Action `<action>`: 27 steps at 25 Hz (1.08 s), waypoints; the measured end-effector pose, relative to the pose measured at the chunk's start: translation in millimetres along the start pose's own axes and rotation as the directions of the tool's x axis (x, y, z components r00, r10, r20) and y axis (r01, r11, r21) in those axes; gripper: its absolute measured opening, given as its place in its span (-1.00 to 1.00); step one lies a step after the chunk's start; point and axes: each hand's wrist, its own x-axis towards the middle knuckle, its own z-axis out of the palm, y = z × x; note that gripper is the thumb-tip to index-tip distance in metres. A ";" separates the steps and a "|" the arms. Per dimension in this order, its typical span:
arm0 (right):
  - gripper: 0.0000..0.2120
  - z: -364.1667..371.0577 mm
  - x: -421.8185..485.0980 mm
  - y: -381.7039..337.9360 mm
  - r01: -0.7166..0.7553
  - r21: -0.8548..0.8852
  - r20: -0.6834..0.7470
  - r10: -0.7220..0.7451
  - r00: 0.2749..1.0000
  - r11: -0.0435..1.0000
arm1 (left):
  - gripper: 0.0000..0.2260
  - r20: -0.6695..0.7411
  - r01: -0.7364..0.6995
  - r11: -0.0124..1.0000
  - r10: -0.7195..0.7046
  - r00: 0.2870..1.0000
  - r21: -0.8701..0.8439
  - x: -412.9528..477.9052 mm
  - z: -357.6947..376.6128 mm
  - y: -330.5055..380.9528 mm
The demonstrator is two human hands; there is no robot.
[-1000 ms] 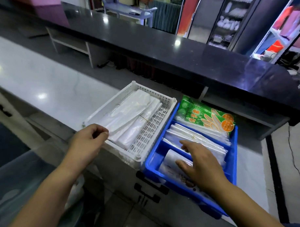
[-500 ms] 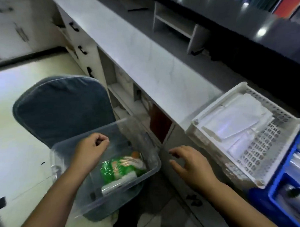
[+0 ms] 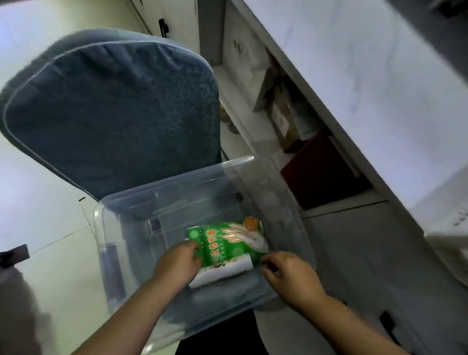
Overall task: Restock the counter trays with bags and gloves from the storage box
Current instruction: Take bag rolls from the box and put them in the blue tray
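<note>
The clear plastic storage box (image 3: 108, 261) stands on a chair just below me. Inside it lies a green pack of gloves (image 3: 229, 241) printed with a hand picture, and a white roll of bags (image 3: 223, 273) lies against its near edge. My left hand (image 3: 175, 267) is inside the box, with thumb and fingers closed on the pack's left edge. My right hand (image 3: 292, 279) hovers at the box's right side, its curled fingers just short of the roll's right end and holding nothing. A blurred white tray (image 3: 455, 238) shows at the right edge.
The blue padded chair back (image 3: 105, 107) rises behind the box. The pale counter top (image 3: 370, 79) runs along the right, with open shelves (image 3: 286, 109) of boxes and papers beneath it. A cabinet front with a dark handle (image 3: 386, 320) is by my right arm.
My view swung from the counter trays down to the storage box. Both hands moved into the box; the left one has closed on the green pack, the right one has come up beside it.
</note>
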 end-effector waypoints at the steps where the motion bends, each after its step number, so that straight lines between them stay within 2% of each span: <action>1: -0.80 6.5 15.3 5.6 0.014 -0.043 0.014 -0.013 1.000 0.999 | -0.69 0.036 -0.006 0.999 0.005 0.999 0.044 20.1 13.5 -1.8; 4: -0.79 12.6 58.2 19.2 0.093 -0.167 0.032 -0.089 0.996 0.981 | -0.59 0.121 -0.072 0.987 0.055 0.991 0.142 77.2 45.5 -4.2; 6: -0.83 11.8 84.7 30.1 0.153 -0.177 -0.069 -0.167 0.983 0.972 | -0.57 0.121 -0.089 0.980 0.068 0.990 0.180 116.1 64.6 -5.4; 8: -0.90 9.9 99.9 40.0 0.199 -0.116 -0.206 -0.220 0.954 0.973 | -0.59 0.090 -0.108 0.968 0.090 0.992 0.225 145.1 80.1 -5.9; 12: -0.88 14.0 106.0 51.9 0.341 -0.107 -0.302 -0.357 0.884 0.934 | -0.66 0.048 -0.140 0.940 0.132 0.990 0.310 167.7 97.8 -4.9; 14: -0.88 15.2 106.6 56.2 0.344 -0.091 -0.325 -0.354 0.877 0.935 | -0.78 -0.035 -0.164 0.944 0.182 0.983 0.286 165.5 96.0 -5.3; 16: -0.88 16.3 106.7 57.2 0.329 -0.077 -0.348 -0.334 0.876 0.941 | -0.83 -0.206 -0.164 0.969 0.201 0.958 0.185 162.5 85.4 -6.2; 19: -0.85 17.9 108.0 55.2 0.324 -0.110 -0.365 -0.341 0.866 0.940 | -0.70 -0.377 -0.104 0.973 0.178 0.909 0.207 167.5 68.6 -7.2; 21: -0.89 16.1 109.6 54.5 0.318 -0.102 -0.367 -0.333 0.868 0.943 | -0.49 -0.333 -0.098 0.954 0.194 0.923 0.283 166.9 62.5 -4.9; 23: -0.87 14.8 109.3 54.7 0.314 -0.083 -0.357 -0.323 0.877 0.946 | -0.37 -0.181 -0.181 0.908 0.264 0.947 0.379 157.3 62.4 -1.1; 25: -0.85 13.4 106.8 54.7 0.318 -0.088 -0.340 -0.328 0.881 0.944 | -0.37 -0.094 -0.232 0.878 0.296 0.951 0.418 141.3 63.4 3.9; 27: -0.83 9.7 104.4 52.4 0.311 -0.078 -0.293 -0.320 0.901 0.947 | -0.43 -0.167 -0.210 0.910 0.283 0.945 0.357 122.0 49.7 11.7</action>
